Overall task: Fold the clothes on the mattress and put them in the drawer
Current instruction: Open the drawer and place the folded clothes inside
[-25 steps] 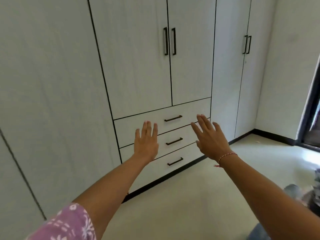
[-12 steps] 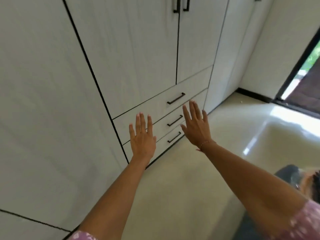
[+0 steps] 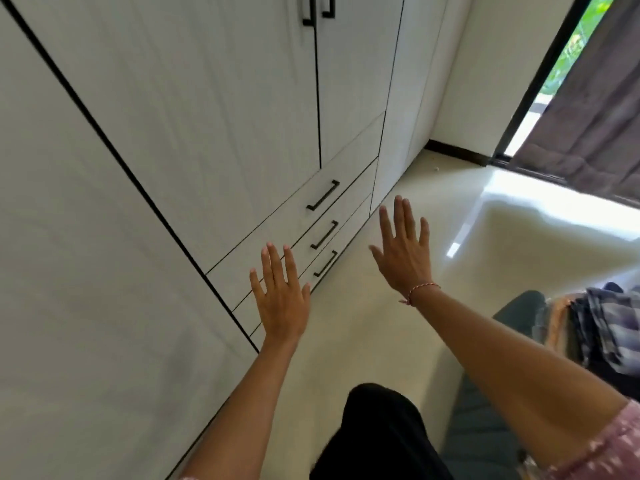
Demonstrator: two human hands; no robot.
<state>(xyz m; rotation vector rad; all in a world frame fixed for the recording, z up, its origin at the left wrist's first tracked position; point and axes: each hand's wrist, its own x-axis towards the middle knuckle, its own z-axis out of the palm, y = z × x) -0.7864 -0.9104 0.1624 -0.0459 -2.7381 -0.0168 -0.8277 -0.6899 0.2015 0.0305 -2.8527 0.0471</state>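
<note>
Left hand and right hand both out flat, fingers straight and spread, holding nothing; three drawers closed in wardrobe ahead; clothes piled on teal mattress at right.

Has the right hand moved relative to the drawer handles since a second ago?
Yes. The right hand was over the drawer fronts; now it sits right of the drawer handles, over the floor, still open.
</note>
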